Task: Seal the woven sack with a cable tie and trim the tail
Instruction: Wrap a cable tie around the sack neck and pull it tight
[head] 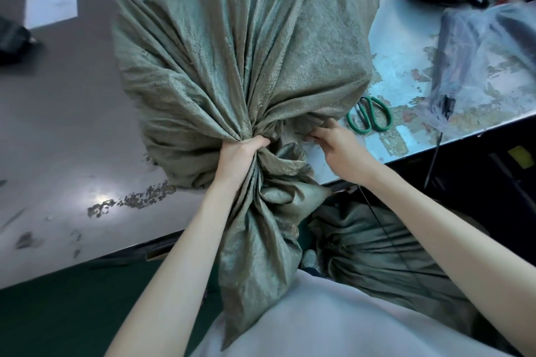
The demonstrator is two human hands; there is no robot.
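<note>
Left hand clenched tight around gathered neck of green sack lying on table. Right hand pinching thin dark cable tie beside neck, near scissors.

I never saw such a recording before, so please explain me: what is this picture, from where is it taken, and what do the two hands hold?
There is no machine here. One camera sits on a person's head and looks down at their bare hands. The left hand grips the gathered neck of a green woven sack lying on a grey table. The right hand pinches something thin and dark at the neck, probably the cable tie, too small to tell surely. Green-handled scissors lie on the table beside that hand. A second sack sits lower down, beside the person.
</note>
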